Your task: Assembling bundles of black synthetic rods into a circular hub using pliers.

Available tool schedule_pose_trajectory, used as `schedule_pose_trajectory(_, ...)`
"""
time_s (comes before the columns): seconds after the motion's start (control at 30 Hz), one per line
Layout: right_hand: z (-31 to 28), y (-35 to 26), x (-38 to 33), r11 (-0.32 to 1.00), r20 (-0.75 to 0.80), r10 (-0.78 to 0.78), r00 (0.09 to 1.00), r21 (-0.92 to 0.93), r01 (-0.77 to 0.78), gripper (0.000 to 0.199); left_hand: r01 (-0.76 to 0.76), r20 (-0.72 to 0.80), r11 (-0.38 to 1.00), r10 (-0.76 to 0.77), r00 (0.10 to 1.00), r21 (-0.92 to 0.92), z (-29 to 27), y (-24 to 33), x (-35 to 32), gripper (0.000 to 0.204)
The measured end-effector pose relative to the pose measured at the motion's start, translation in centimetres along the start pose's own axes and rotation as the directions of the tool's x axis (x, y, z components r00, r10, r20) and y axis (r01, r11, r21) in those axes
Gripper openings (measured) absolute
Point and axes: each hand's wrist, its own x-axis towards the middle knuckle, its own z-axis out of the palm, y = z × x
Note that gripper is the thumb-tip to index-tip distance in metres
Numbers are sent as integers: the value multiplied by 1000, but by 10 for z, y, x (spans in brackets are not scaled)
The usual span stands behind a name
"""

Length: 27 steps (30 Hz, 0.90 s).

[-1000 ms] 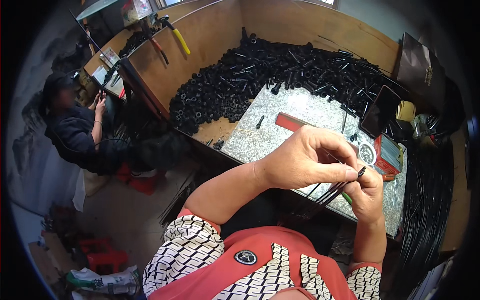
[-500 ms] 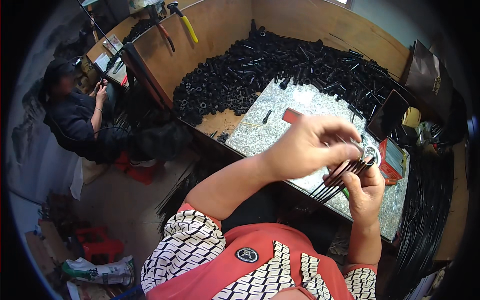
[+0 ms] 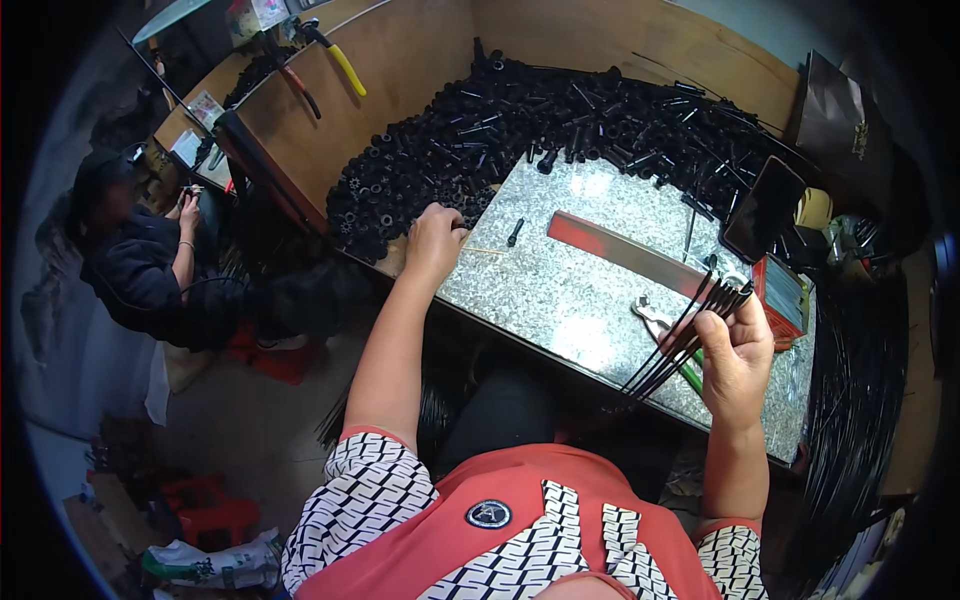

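1. The right hand [image 3: 738,355] is closing thumb against fingers, and it is gripping a bundle of thin black rods [image 3: 690,325] near their upper ends.
2. From this grip the rods are slanting down to the left, toward the person's body – their long axis is running across the near edge of the tabletop [image 3: 545,305], and their lower ends are spreading a little.
3. The left hand [image 3: 435,245] is staying well apart, far to the left of the right-hand grip. Its fingers are bending downward; the fingertips are hiding, so I cannot tell how open they are or whether they are holding something.
4. The heap of black parts [image 3: 560,110] is lying just beyond the left fingers, curving away to the right; the left hand is being the nearer one to its short round pieces.
5. Just right of the left hand, a thin pale stick [image 3: 487,251] and one small black part [image 3: 515,233] are lying – both apart from the rods.
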Motion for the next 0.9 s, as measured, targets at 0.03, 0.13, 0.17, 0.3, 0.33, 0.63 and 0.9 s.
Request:
schedule_pose_trajectory(0.03, -1, 0, 1, 1000, -13, 1, 1000, -2, -1, 20, 20, -11, 1000, -20, 1000, 3, 1, 0, -1, 15)
schedule_pose_trajectory(0.13, -2, -1, 0, 1000, -61, 4, 998, -5, -4, 21, -24, -68, 999, 27, 997, 43, -2, 2, -2, 16)
schedule_pose_trajectory(0.17, -2, -2, -1, 999, -40, 25, 999, 21, -24, 21, -72, -115, 994, 82, 990, 86, -3, 5, -3, 17)
schedule_pose_trajectory(0.3, -1, -3, -2, 990, 52, 95, 994, 102, -100, 21, -69, -153, 971, 34, 988, -230, -27, 59, -7, 20)
schedule_pose_trajectory(0.33, -1, -2, -2, 986, 89, 91, 992, 128, -102, 21, -36, -85, 807, -18, 996, -589, -33, 76, -9, 20)
schedule_pose_trajectory(0.63, 9, 3, 13, 975, 198, 116, 973, 163, -150, 23, 11, 53, 113, 374, 926, -994, -61, 165, -24, 24)
schedule_pose_trajectory(0.9, 11, 8, 16, 971, 231, 76, 970, 205, -125, 15, 121, 62, -103, 448, 892, -987, -60, 189, -30, 23)
